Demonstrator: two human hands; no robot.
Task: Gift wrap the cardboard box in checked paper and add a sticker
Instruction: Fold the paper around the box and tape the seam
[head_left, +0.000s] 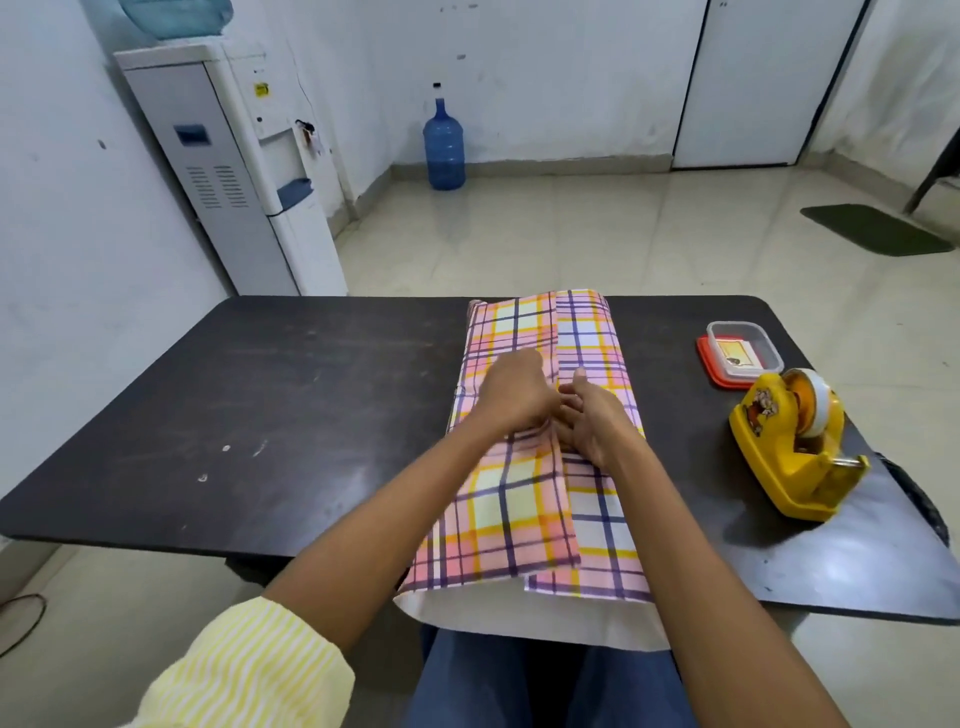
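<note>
As I watched through the head camera, a dark table filled the view, and a long parcel of checked paper in pink, yellow and purple lay right of its middle. The parcel ran from the far edge to past the near edge, where its open white end overhung the person's lap. The cardboard box was fully covered by the paper. Two flaps overlapped along a seam running the length of the parcel. The left hand rested on the left flap at the seam, with its fingers bent at the knuckles and their tips hidden, so I could not tell whether it pinched the paper. The right hand lay just beside it, touching it, with straight fingers flat on the seam, thumb raised, gripping nothing. A striped yellow sleeve covered the left upper arm. Near the right edge stood a yellow tape dispenser. Just beyond it, toward the far right corner, sat a clear container on a red lid, with a yellow slip inside. On the floor beyond the table stood a water dispenser and a blue bottle.
</note>
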